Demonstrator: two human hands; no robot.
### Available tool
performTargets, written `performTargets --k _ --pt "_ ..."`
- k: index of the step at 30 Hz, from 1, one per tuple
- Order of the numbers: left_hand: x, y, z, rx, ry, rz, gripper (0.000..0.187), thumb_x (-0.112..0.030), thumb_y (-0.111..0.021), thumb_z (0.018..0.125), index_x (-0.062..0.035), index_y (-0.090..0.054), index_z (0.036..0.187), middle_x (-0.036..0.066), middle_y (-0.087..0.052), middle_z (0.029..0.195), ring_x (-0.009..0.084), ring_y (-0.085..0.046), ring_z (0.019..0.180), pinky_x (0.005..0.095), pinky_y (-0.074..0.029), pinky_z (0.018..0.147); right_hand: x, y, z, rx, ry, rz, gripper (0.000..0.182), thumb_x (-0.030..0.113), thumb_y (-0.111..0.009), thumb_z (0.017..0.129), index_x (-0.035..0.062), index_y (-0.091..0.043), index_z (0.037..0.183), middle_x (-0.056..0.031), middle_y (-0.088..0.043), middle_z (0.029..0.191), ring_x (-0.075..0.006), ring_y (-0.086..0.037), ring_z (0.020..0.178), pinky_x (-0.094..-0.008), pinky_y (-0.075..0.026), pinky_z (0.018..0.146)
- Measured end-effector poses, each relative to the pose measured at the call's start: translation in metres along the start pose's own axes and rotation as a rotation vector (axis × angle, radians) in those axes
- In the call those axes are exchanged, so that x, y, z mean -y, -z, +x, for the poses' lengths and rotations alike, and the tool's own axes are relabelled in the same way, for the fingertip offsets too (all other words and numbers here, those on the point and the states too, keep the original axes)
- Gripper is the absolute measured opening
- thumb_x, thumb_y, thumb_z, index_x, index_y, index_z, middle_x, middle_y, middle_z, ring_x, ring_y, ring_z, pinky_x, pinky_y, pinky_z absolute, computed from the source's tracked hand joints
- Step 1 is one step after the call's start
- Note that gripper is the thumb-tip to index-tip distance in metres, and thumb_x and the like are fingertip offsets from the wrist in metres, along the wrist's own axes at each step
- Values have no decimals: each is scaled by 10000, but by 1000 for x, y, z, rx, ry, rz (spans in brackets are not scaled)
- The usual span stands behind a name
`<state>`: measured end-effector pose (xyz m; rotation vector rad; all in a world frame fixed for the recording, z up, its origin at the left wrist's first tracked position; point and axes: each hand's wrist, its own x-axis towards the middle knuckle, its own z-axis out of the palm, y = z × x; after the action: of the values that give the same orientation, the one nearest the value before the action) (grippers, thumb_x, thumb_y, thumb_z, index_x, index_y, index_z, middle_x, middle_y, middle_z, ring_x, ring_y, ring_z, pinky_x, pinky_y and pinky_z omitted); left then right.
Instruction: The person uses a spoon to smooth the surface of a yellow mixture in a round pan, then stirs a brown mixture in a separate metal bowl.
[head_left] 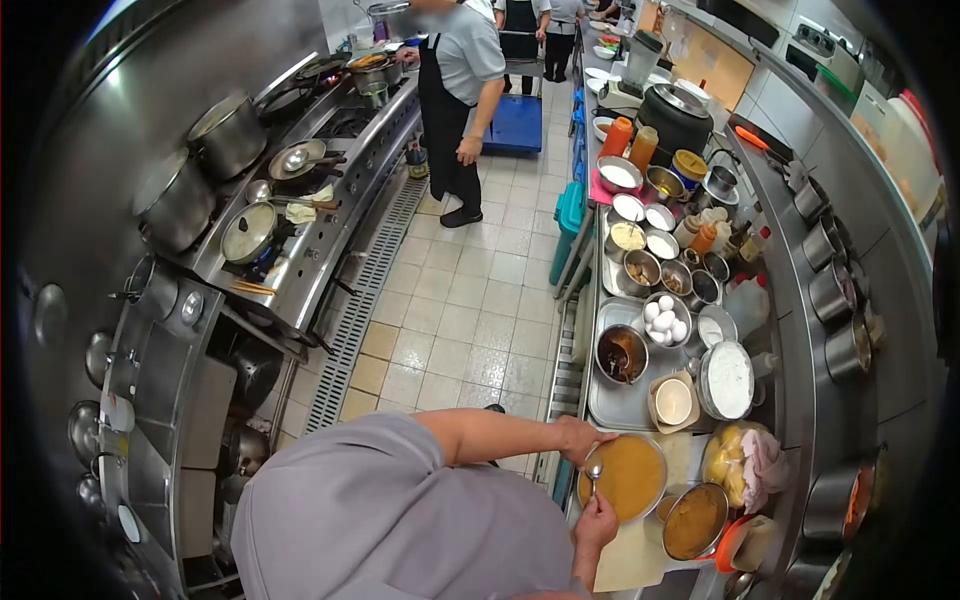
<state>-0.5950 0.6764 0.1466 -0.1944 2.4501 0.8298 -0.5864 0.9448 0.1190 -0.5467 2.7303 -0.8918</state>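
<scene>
A wide round pan filled with a smooth orange-brown mixture sits on the counter in front of me. At its upper left edge, my left hand has its fingers closed on the rim. My right hand is closed around the handle of a metal spoon, whose bowl is over the pan's left side. Just right of the pan stands a metal bowl with a similar brown mixture. Under and beside the pan, a pale board shows.
A metal tray holds a pot of dark sauce. Close by are a bowl of eggs, a bowl of white powder and a yellow-filled plastic bag. Another person stands by the stove across the aisle.
</scene>
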Motion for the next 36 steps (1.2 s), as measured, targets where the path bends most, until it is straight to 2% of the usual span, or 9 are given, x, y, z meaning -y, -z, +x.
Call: performTargets --k 7,8,9,10,13,19,22,25,36 --pt "21 -21 23 -2 -127 -61 1106 -530 -907 758 -355 -351 1697 189 -770 1275 396 -760 1135 539 -614 950 -11 1 26 116 38 -23 289 278 -648 1062 49 -809 1137 -208 -789 979 -372 -782 922 -469 -592 826" --pt "48 -54 49 -206 -297 -39 1050 -457 -914 791 -391 -376 1689 200 -798 1123 362 -777 1057 510 -610 910 -4 8 30 114 25 32 311 315 -644 1064 61 -808 1139 -212 -781 978 -379 -780 926 -466 -588 820" --pt "14 -11 16 -8 -98 -33 1083 -469 -928 787 -375 -355 1700 185 -805 1145 373 -772 1087 504 -608 932 -17 -2 32 -98 166 111 288 323 -662 1049 97 -811 1143 -191 -781 965 -373 -778 923 -461 -589 804" --pt "22 -23 23 -87 -96 -15 1108 -507 -933 787 -387 -331 1710 157 -817 1130 368 -771 1094 492 -607 945 -5 13 41 127 -20 -83 250 313 -675 1033 146 -823 1147 -154 -794 978 -367 -774 929 -461 -594 806" --pt "15 -13 18 -34 -60 23 1256 -526 -928 798 -363 -142 1764 159 -822 1090 353 -775 1102 467 -593 986 -7 23 51 71 4 -62 256 330 -667 1018 219 -836 1175 -133 -808 1020 -366 -773 964 -514 -596 853" --pt "-3 3 10 5 -21 153 1251 -549 -907 818 -333 -124 1770 148 -828 1032 354 -777 1091 472 -598 987 -6 40 73 123 5 -183 257 260 -648 1020 237 -841 1187 -110 -809 1072 -352 -767 1002 -499 -596 911" --pt "-14 12 6 82 55 108 1186 -552 -905 824 -365 -198 1757 178 -756 1342 376 -721 1248 483 -577 1050 -3 45 86 74 30 -239 251 238 -632 1017 226 -841 1154 -94 -801 1103 -350 -760 1019 -497 -595 914" --pt "-9 7 9 46 19 145 1251 -562 -907 817 -320 -135 1770 172 -819 1107 371 -773 1102 476 -599 987 -2 49 90 38 27 -221 237 226 -629 1008 209 -837 1120 -93 -798 1106 -347 -757 1027 -503 -592 915" --pt "-11 9 7 8 13 152 1249 -581 -923 788 -336 -183 1764 214 -773 1277 400 -741 1198 494 -578 1036 -26 50 92 -124 -95 -95 260 229 -626 999 219 -823 1170 -121 -796 1099 -361 -752 1036 -505 -585 909"
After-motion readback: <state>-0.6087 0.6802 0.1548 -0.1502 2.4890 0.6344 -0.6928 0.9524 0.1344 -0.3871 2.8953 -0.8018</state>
